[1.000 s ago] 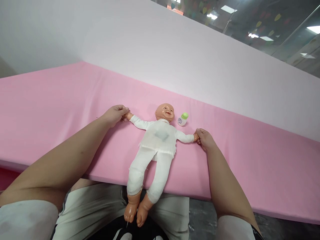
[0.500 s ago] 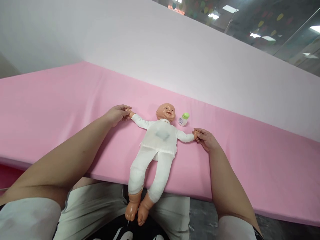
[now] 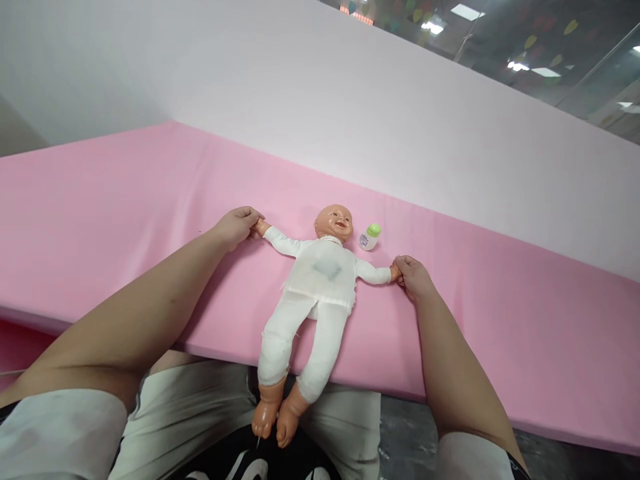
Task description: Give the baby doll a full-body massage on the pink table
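A baby doll (image 3: 320,270) with a white cloth body lies on its back, its arms stretched out to both sides. My left hand (image 3: 241,227) is closed around the doll's hand on the left. On the other side, my right hand (image 3: 414,276) grips the doll's other hand between thumb and fingers. The doll's legs reach past the front edge, and its bare feet hang over my lap. Beside the doll's head, apart from both hands, stands a small white bottle (image 3: 369,240) with a green cap.
The doll and bottle rest on a pink padded surface (image 3: 125,200). A white wall (image 3: 300,100) rises along its back, with a window (image 3: 525,53) at upper right. My legs are under the front edge.
My fingers have closed more tightly over both of the doll's hands. The doll and bottle lie as before; the view has shifted slightly.
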Motion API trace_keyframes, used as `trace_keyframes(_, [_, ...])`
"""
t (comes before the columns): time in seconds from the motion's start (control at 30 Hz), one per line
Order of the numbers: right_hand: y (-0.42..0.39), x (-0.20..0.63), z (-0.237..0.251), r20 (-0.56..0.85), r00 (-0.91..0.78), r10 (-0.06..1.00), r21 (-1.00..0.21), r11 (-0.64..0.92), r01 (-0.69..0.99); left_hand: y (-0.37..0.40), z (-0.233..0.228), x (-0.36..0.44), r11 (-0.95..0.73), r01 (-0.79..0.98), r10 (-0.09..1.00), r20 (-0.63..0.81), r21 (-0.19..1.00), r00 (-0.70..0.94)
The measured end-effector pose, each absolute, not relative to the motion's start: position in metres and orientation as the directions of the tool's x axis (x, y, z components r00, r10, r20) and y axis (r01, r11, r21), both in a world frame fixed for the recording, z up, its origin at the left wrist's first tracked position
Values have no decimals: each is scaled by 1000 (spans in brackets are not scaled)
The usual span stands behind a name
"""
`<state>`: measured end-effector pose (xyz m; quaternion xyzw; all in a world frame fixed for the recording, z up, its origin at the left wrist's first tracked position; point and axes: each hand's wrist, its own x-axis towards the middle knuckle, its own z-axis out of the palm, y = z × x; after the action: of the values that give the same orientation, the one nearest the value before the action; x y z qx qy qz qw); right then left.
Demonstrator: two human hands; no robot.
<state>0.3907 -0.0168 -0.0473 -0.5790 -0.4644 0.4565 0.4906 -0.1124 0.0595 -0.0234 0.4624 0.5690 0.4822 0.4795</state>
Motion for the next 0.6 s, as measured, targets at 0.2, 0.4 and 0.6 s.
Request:
trace_keyframes(0.2, [-17, 389, -45, -86, 223, 971, -995, -93, 24, 61, -26, -114, 135, -51, 985, -139, 990, -98])
trace_keyframes(0.4, [-26, 372, -29, -38, 66, 997, -970, -21, -241, 56, -26, -115, 167, -232, 981, -138, 958, 134])
trace_keyframes(0.6, [-28, 361, -32, -123, 3, 992, -982, -121, -142, 54, -29, -111, 228, -120, 945, -190, 966, 266])
